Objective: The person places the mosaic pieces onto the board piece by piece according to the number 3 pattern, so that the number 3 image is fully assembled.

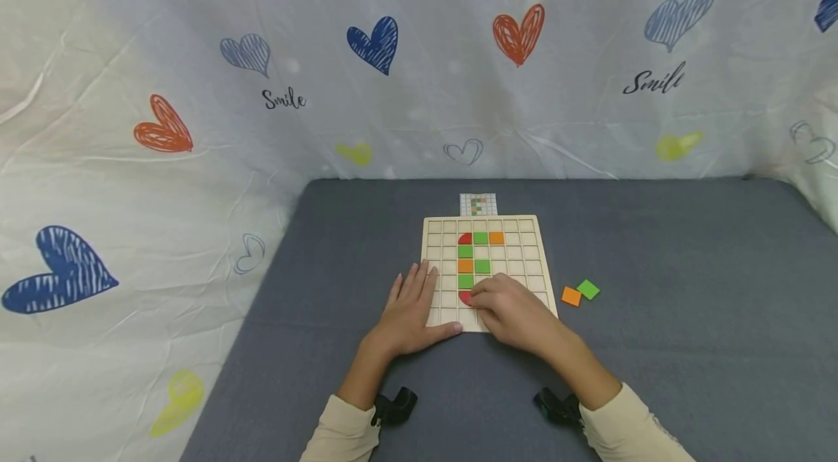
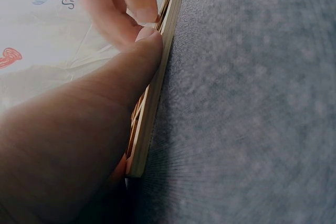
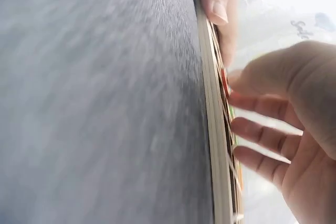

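Observation:
A light wooden grid board (image 1: 520, 280) lies on the table. My left hand (image 1: 407, 313) rests on its left side, fingers straight and spread, thumb along the front edge. The left wrist view shows that thumb (image 2: 142, 59) on the board's rim. My right hand (image 1: 520, 313) pinches a red rounded tile (image 1: 465, 297) low in the grid, fingertips covering part of it. In the right wrist view, thumb and index finger meet at the red tile (image 3: 224, 82). Above it, green tiles, an orange tile (image 1: 465, 266) and another red rounded tile (image 1: 465, 239) sit in the cells.
Right of the board lie a loose orange tile (image 1: 571, 296) and a green tile (image 1: 588, 289), close together. A small printed pattern card (image 1: 479, 204) lies behind the board's far edge. A white curtain with hearts (image 1: 419, 105) hangs behind the grey table (image 1: 655, 251).

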### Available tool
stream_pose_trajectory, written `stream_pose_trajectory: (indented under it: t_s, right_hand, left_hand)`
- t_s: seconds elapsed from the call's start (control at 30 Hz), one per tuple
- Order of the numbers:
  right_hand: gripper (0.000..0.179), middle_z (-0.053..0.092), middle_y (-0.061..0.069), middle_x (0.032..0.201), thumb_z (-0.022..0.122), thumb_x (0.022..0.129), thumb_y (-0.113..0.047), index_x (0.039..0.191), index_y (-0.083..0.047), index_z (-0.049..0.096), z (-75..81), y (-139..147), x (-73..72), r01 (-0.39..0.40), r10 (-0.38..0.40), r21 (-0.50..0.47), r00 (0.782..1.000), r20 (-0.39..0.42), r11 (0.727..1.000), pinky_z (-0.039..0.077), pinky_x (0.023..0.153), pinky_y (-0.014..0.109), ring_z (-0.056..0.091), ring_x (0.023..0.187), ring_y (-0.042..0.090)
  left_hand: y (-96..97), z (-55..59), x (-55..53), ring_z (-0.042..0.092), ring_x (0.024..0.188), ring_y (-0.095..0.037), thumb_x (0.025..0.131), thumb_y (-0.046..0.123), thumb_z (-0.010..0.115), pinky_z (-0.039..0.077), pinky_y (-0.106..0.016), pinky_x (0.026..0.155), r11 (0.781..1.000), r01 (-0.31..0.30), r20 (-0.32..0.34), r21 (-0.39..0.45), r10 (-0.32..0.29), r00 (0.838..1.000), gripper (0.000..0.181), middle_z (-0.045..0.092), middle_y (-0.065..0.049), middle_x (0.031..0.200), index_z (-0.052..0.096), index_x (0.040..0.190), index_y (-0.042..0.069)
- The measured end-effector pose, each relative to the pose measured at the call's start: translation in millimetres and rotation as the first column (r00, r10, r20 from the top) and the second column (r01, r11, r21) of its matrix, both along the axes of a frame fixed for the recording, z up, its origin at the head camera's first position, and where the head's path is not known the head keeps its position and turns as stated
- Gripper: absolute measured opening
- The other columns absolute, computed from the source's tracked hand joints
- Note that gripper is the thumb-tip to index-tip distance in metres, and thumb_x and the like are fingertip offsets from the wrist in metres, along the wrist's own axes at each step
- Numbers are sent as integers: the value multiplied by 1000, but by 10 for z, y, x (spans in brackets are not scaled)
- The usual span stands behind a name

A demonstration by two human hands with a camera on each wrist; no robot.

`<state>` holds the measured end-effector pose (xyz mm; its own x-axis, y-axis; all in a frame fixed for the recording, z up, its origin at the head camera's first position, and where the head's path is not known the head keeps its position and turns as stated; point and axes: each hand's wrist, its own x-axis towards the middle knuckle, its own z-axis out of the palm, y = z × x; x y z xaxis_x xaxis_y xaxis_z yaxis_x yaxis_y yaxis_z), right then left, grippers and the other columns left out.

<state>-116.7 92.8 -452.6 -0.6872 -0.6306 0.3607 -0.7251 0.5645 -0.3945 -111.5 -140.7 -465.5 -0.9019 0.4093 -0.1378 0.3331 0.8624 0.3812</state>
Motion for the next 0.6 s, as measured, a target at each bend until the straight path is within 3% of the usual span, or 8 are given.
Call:
stream_pose_trajectory:
  t_s: [0.13, 0.27, 0.47, 0.6]
  right_hand:
    - [12, 71, 0, 96, 71, 87, 1, 90, -9, 77, -20, 178, 55, -54, 53, -61, 999, -12, 997, 50, 86, 39, 62, 95, 19]
    - [12, 70, -1, 96, 75, 85, 1, 91, -10, 77, -14, 383, 112, -40, 40, -92, 999, -1, 995, 51, 85, 39, 62, 95, 17]
    - [19, 70, -1, 97, 75, 81, 6, 92, -10, 76, 17, 709, 145, 56, -60, -85, 997, -47, 995, 53, 81, 41, 64, 94, 20]
    - [21, 70, 5, 101, 76, 80, 7, 96, -7, 76, 66, 932, 137, 177, -179, -33, 983, -44, 984, 52, 80, 48, 63, 97, 29]
  left_hand:
    - [3, 16, 6, -1, 153, -26, 88, 72, 56, 0, -50, 120, 1000, -3, 1, -2, 3, 1000, 109, 2, -10, 168, 10, 162, 6]
    - [0, 6, 9, -1, 153, -25, 88, 73, 56, 0, -50, 120, 1000, -10, -4, -7, 10, 1000, 109, 2, -9, 168, 9, 162, 8]
    - [-5, 1, 14, -2, 153, -24, 88, 72, 56, 0, -49, 120, 1000, -8, 1, -8, 8, 1000, 109, 1, -9, 168, 8, 162, 8]
    - [-4, 1, 17, -1, 153, -25, 88, 72, 57, 0, -50, 120, 1000, -5, 0, -1, 5, 1000, 109, 2, -9, 168, 9, 162, 8]
